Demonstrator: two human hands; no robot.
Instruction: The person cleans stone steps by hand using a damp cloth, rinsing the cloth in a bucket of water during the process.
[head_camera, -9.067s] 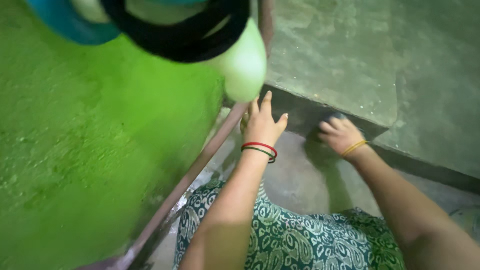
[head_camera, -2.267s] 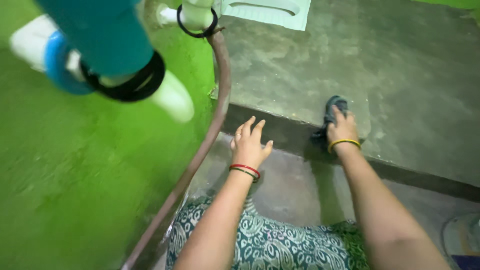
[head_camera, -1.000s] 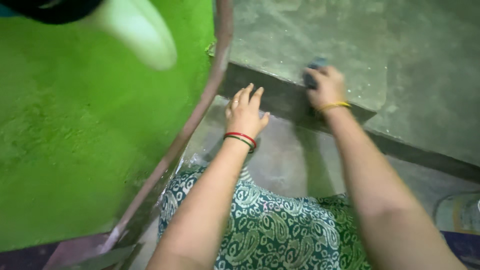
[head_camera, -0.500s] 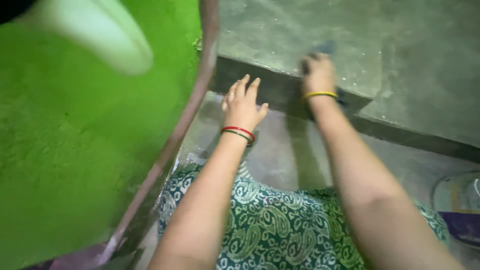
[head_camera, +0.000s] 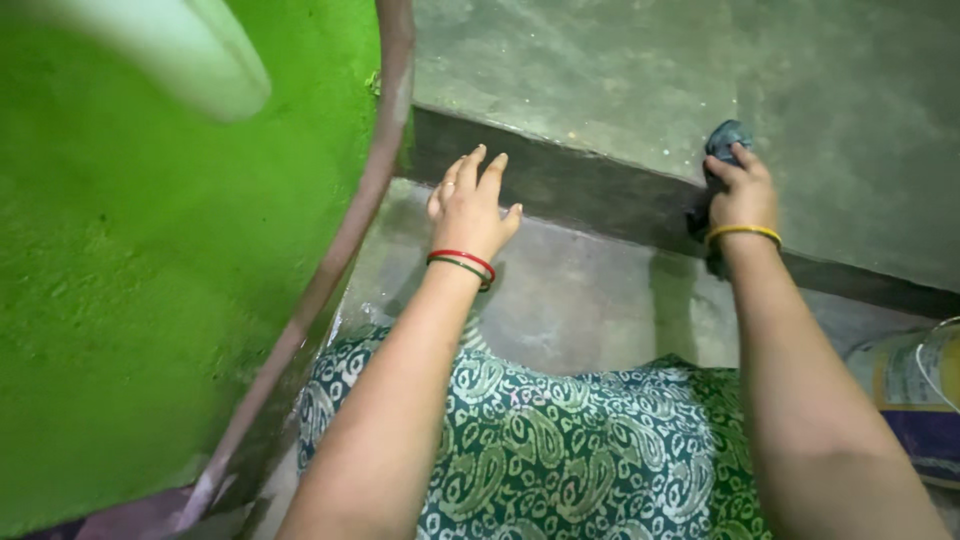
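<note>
The right hand (head_camera: 743, 192) presses a dark cloth (head_camera: 722, 140) on the step (head_camera: 600, 90) edge, fingers closed over it; the left hand (head_camera: 470, 205) rests open, holding nothing, near a hose (head_camera: 345, 240)

The right hand (head_camera: 745, 195) presses a dark scrubbing pad (head_camera: 722, 140) against the edge of a raised grey concrete step (head_camera: 600, 70). The left hand (head_camera: 468, 205), fingers spread, rests flat on the lower wet floor (head_camera: 580, 300) just below the step's dark face. A brownish hose (head_camera: 345, 240) runs down along the bright green wall (head_camera: 130, 280) at left, and green patterned fabric (head_camera: 560, 450) fills the foreground
</note>
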